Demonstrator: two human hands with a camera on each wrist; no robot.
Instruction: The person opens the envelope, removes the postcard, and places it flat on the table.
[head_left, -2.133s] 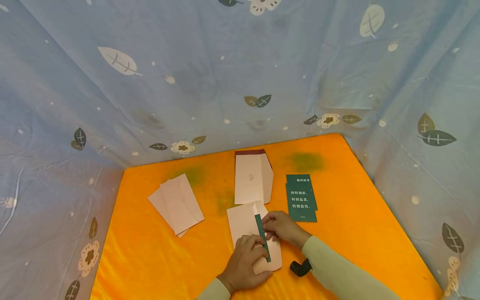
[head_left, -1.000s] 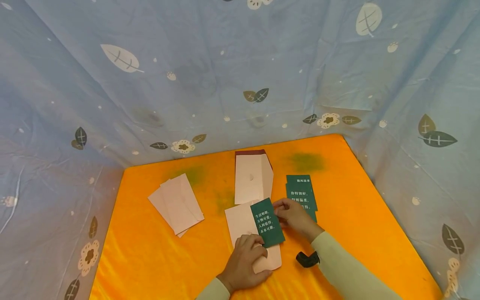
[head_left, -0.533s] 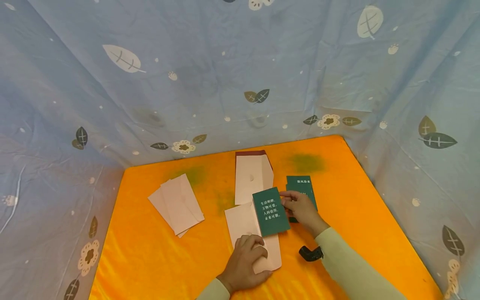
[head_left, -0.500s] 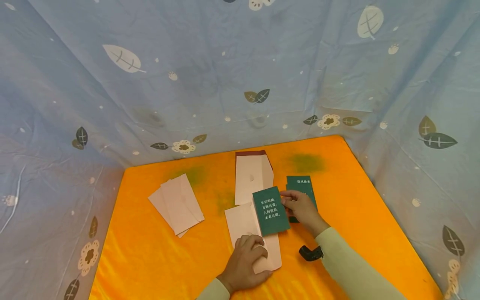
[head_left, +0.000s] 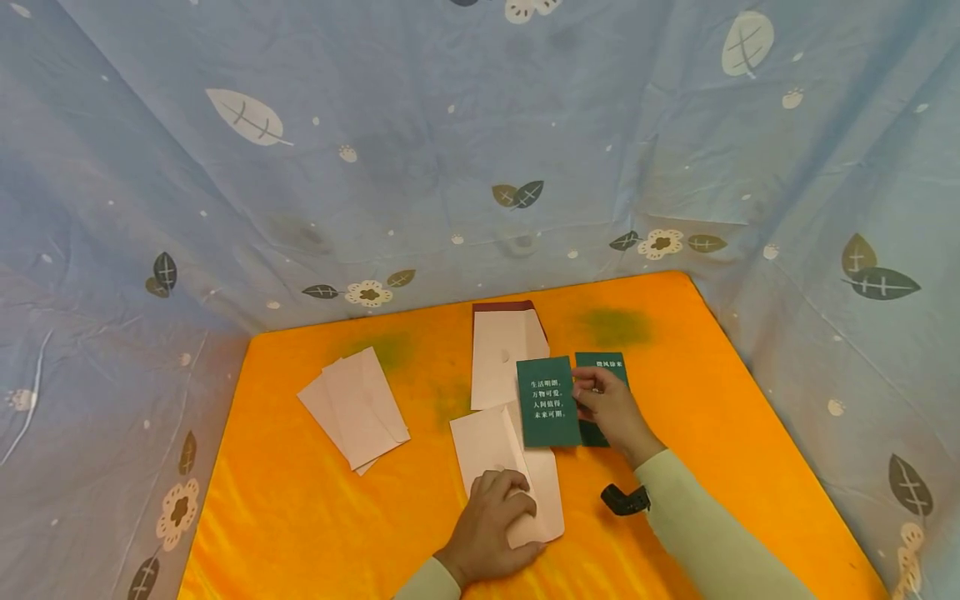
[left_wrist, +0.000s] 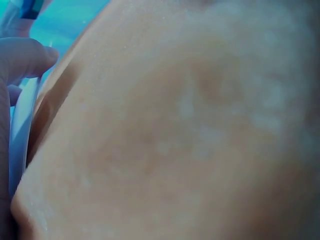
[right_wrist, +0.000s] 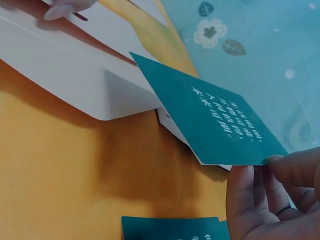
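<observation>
My right hand (head_left: 611, 408) pinches a dark green card (head_left: 547, 404) with white writing by its right edge. In the right wrist view the card (right_wrist: 200, 120) tilts above the table, thumb on top and fingers beneath. My left hand (head_left: 495, 517) lies over an opened pale pink envelope (head_left: 480, 433), its curled fingers gripping the pocket's edge. The envelope's flap spreads to the right. In the left wrist view a fingertip (left_wrist: 40, 60) hooks over the paper's edge, and the palm fills most of the picture. More green cards (head_left: 600, 360) lie partly hidden behind my right hand.
A second opened pink envelope (head_left: 495, 367) lies farther back, over a dark red piece (head_left: 502, 306). Several pink envelopes (head_left: 356, 408) overlap at the left. The orange cloth (head_left: 300, 517) covers the table, with patterned blue curtains (head_left: 420, 167) around it.
My right hand has drawn the green card up from the near envelope's opening, then to the right and away from me, turning it upright. My left hand has stayed on the envelope.
</observation>
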